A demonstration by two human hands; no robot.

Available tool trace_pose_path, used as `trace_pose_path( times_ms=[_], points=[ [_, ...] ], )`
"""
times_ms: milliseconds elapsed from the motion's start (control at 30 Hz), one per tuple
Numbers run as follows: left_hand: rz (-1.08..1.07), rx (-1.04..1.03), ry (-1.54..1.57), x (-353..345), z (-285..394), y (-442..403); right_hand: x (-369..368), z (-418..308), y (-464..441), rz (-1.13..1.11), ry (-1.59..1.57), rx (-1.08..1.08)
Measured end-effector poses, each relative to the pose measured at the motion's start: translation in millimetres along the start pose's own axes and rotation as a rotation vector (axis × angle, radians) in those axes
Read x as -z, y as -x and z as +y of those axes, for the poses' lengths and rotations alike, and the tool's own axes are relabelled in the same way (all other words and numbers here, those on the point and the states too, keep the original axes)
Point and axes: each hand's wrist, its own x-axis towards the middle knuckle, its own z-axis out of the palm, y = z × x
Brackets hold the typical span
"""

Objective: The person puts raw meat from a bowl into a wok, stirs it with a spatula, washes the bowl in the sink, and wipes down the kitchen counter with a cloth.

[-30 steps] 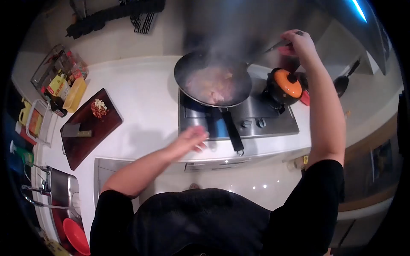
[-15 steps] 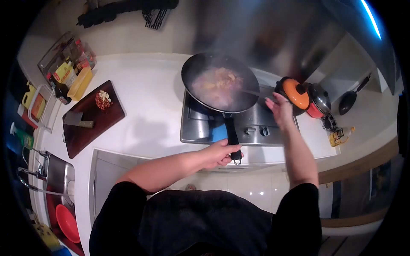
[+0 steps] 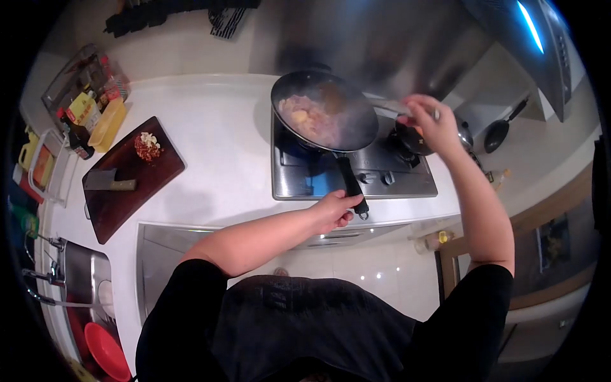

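Note:
A dark frying pan (image 3: 366,141) with steaming pinkish-yellow pieces of food (image 3: 312,120) sits over the stove. My left hand (image 3: 334,211) is closed around its black handle (image 3: 347,175), near the hanging ring. In my right hand (image 3: 434,124), raised right of the pan, is the handle of a spatula (image 3: 385,104). The spatula's brownish head lies among the food at the pan's far side, blurred by steam. Beyond and below my right hand, a lidded pot is mostly hidden behind the hand and forearm.
A steel gas stove (image 3: 293,181) is set into the white counter (image 3: 223,127). To the left, a cutting board (image 3: 127,191) bears a cleaver (image 3: 109,183) and chopped ingredients (image 3: 147,148). Bottles and a yellow container (image 3: 108,124) stand behind it. A red basin (image 3: 107,350) is at the sink.
My right hand has moved up and right with the spatula, whose head now shows at the pan's far side. The food has shifted left in the pan. My left hand keeps its grip.

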Motion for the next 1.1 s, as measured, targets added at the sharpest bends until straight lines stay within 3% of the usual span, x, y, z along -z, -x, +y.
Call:
trace_pose_path(
  times_ms=[167, 267, 333, 433, 567, 800, 967, 1100],
  points=[
    [-0.003, 0.016, -0.032, -1.7, 3.5, 0.6, 22.7, 0.5, -34.7, 0.234, -0.002, -0.428],
    [0.047, 0.028, -0.081, -5.5, 6.1, 6.7, 30.5, 61.2, -26.0, 0.245, -0.482, -0.760],
    [0.058, 0.001, -0.091, -6.5, -0.1, 5.0, -12.2, 78.8, 6.0, 0.359, -0.722, -0.793],
    [0.034, -0.048, -0.026, -8.3, -8.7, 4.9, -83.6, 120.2, 15.6, 0.576, -1.022, -0.647],
    [0.039, -0.037, -0.026, -3.4, -7.3, 7.0, -84.9, 127.1, -15.4, 0.668, -1.123, -0.572],
    [0.020, -0.029, -0.048, 1.1, -2.5, 10.5, -23.1, 90.7, -19.3, 0.569, -0.808, -0.440],
    [0.012, 0.014, -0.111, 3.5, -0.3, 5.9, 16.7, 19.6, -32.6, 0.304, -0.246, -0.389],
    [0.007, 0.046, -0.124, 0.4, 5.9, 12.0, 32.5, -3.7, -45.7, 0.226, -0.013, -0.411]
  ],
)
